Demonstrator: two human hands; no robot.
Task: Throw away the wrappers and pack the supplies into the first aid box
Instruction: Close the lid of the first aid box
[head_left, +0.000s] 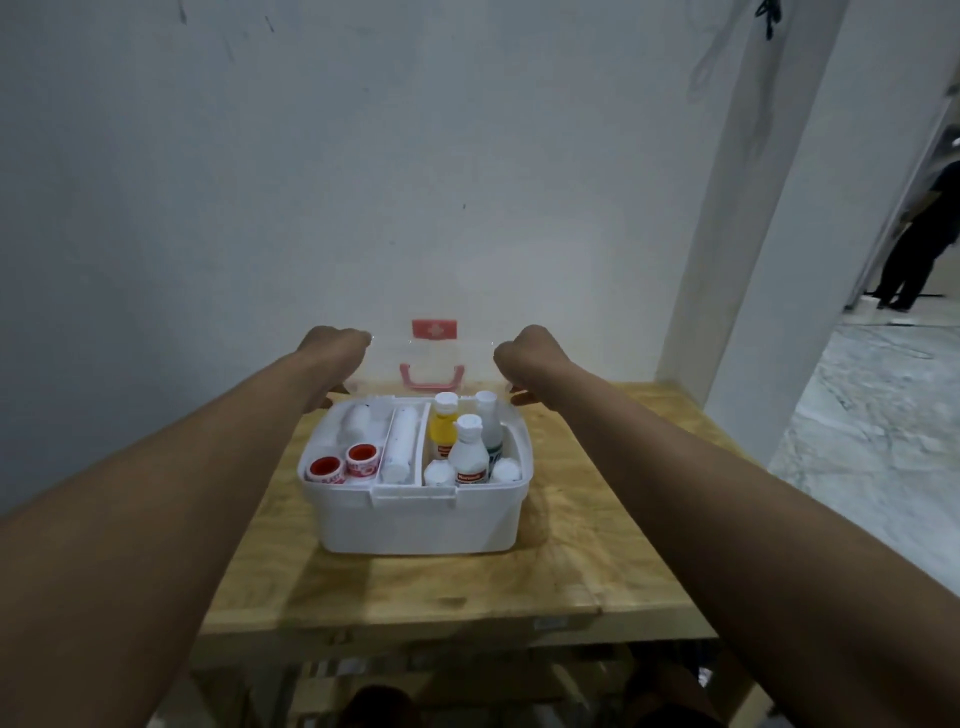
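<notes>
A white first aid box (415, 519) stands on the wooden table (467, 587). Its clear lid (431, 358), with a pink handle and a red cross label, is raised upright behind it. My left hand (332, 353) grips the lid's left edge and my right hand (519, 358) grips its right edge. Inside the box, the left side holds two red tape rolls (343, 467) and white bandage rolls (400, 441). The right side holds a yellow bottle (444, 426) and two white bottles (470, 452), standing upright.
A white wall rises right behind the table. A white pillar (753, 260) stands at the right, with a tiled floor beyond it where a person in dark clothes (919, 239) stands. Shelves show under the table's front edge.
</notes>
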